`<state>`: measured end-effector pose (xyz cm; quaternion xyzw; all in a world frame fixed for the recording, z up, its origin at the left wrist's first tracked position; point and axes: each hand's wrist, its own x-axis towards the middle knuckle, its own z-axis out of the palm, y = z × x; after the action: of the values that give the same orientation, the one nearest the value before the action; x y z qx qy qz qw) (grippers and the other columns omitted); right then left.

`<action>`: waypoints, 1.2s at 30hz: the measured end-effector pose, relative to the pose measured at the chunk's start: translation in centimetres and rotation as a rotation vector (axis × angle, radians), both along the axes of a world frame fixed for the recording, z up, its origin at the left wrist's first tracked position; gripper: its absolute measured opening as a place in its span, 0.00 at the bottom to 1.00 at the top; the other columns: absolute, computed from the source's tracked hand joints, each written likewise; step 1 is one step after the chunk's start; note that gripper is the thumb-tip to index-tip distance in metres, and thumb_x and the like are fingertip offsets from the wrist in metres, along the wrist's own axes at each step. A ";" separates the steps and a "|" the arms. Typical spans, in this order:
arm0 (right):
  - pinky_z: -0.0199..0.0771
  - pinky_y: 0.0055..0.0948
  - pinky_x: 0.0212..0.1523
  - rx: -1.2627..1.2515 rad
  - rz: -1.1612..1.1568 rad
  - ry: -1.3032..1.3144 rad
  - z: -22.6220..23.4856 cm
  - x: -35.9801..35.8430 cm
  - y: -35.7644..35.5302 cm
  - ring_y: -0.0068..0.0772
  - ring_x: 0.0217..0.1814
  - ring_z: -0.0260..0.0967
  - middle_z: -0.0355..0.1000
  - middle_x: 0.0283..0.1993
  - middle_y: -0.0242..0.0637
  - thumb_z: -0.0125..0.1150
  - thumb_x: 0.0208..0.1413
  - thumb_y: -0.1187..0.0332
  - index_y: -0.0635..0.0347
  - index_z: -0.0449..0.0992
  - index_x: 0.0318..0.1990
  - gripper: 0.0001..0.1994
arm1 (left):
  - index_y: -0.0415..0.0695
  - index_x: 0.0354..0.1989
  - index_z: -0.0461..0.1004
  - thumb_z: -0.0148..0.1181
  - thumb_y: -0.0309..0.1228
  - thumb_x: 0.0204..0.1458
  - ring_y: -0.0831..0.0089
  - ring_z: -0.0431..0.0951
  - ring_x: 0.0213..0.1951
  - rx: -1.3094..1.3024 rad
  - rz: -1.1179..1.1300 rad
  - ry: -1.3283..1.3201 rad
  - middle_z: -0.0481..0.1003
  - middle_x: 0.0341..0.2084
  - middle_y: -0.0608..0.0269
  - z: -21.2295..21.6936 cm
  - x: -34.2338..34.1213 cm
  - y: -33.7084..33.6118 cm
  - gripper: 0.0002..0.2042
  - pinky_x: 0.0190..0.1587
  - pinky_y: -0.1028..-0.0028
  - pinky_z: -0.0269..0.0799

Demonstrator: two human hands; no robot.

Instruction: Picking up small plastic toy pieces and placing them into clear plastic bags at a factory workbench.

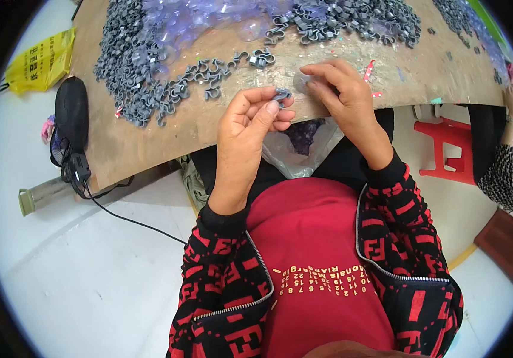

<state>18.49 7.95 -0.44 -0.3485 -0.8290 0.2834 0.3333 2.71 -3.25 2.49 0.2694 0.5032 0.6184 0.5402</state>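
Note:
Near the front edge of the table (137,149), my left hand (249,116) is closed, pinching a small grey plastic clip (281,94) between thumb and fingers. Just to its right, my right hand (346,89) has thumb and forefinger closed on a small clear round piece (302,79). It looks like a suction cup, though the fingers cover part of it. The two hands are close but apart. Beyond them lie loose grey clips (261,58), some with curved open hooks. Below the hands, a clear plastic bag (289,166) on my lap holds dark purplish pieces (305,136).
Heaps of grey clips (126,71) and bluish clear suction cups (179,21) cover the far side. A yellow bag (40,62), a black pouch (71,110) with a cable and a bottle (42,196) are left. Right are a red stool (459,137) and another person's arm (510,113).

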 end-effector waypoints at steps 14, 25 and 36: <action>0.68 0.23 0.47 -0.624 0.135 0.392 1.6 3.8 -2.7 0.24 0.46 0.68 0.72 0.46 0.35 0.56 0.57 0.74 0.66 0.74 0.47 0.11 | 0.41 0.41 0.70 0.61 0.25 0.51 0.69 0.78 0.34 0.120 -0.100 0.560 0.75 0.32 0.59 -0.4 2.0 2.1 0.10 0.36 0.75 0.72; 0.70 0.23 0.47 -0.658 0.134 0.474 1.6 4.4 -2.6 0.24 0.45 0.70 0.72 0.48 0.40 0.57 0.56 0.78 0.66 0.73 0.44 0.09 | 0.41 0.38 0.72 0.65 0.25 0.42 0.56 0.74 0.33 0.355 -0.021 1.375 0.70 0.35 0.55 -3.2 1.2 5.5 0.13 0.35 0.63 0.70; 0.71 0.22 0.42 -0.702 0.175 0.412 2.8 2.2 -2.6 0.23 0.40 0.70 0.72 0.41 0.38 0.59 0.54 0.77 0.64 0.69 0.40 0.08 | 0.39 0.39 0.67 0.59 0.27 0.54 0.76 0.77 0.37 -0.018 -0.093 -0.288 0.72 0.35 0.62 -0.7 0.8 3.0 0.08 0.36 0.79 0.73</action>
<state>20.70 5.39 2.31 -0.3054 -0.6244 0.6399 0.3277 3.47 -0.28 1.74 0.1960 0.4131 0.6203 0.6373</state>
